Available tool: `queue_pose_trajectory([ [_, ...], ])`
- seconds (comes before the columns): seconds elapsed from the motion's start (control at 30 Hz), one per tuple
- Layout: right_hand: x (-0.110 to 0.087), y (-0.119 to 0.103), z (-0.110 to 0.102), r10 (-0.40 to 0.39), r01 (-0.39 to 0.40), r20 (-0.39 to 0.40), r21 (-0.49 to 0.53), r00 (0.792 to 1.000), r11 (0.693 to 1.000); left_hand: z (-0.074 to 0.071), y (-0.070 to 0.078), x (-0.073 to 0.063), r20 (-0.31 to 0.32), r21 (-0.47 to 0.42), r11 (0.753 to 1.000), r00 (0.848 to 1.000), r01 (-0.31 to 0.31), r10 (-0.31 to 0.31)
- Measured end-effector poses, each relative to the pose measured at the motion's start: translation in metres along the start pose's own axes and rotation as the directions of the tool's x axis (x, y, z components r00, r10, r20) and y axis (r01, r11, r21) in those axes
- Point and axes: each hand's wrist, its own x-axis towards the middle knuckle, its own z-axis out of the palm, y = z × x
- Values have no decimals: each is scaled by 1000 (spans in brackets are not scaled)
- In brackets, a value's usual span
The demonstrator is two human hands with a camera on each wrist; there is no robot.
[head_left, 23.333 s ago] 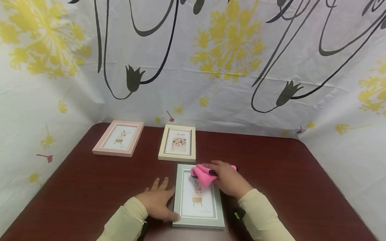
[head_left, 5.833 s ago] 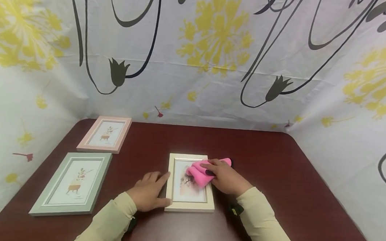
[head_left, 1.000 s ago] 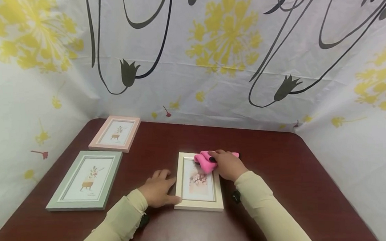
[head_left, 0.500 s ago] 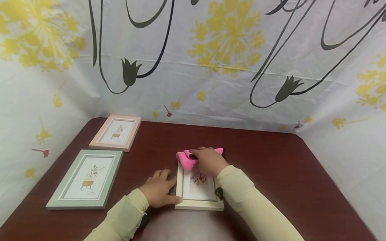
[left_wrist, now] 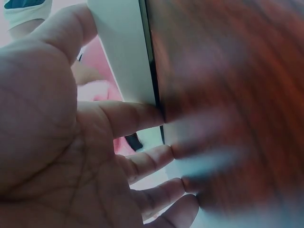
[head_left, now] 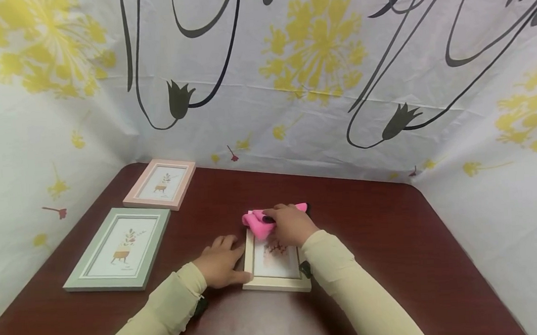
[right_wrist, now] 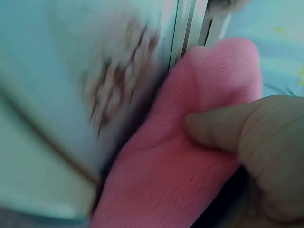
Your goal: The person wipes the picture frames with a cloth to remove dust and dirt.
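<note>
A cream picture frame (head_left: 276,284) with a blossom print lies flat before me in the head view. My left hand (head_left: 220,263) rests at its left side, thumb on the lower left corner, fingers spread on the table. In the left wrist view the fingertips (left_wrist: 154,116) reach down along the frame's outer edge. My right hand (head_left: 292,226) grips a bunched pink cloth (head_left: 259,224) over the frame's top left corner, covering that end. The right wrist view shows the thumb pressing into the fluffy cloth (right_wrist: 175,142) beside the blurred print.
On the left of the dark red-brown table (head_left: 381,232) lie a green picture frame (head_left: 103,283) and, behind it, a pink one (head_left: 156,203), both face up. A white floral-patterned sheet (head_left: 256,112) hangs around the table's back and sides.
Long before, the cloth was on the green frame, which now lies at left; the cream one took its place. Within the last second my right hand slid the cloth left along the cream frame's top.
</note>
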Motion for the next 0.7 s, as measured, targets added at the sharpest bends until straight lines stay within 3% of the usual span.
queue_pose_trajectory([
  [0.27, -13, 45, -3, 132, -133, -32, -29, 991, 991, -1, -1, -1, -1, -15, 1000, 1000, -2, 2],
  [0.33, -12, 48, 0, 134, -134, -33, -20, 990, 991, -1, -1, 0, 1, -18, 1000, 1000, 2, -2],
  [0.7, 0, 3, 8, 53, -55, -79, -30, 995, 998, 1, -1, 2, 6, -5, 1000, 1000, -5, 5],
])
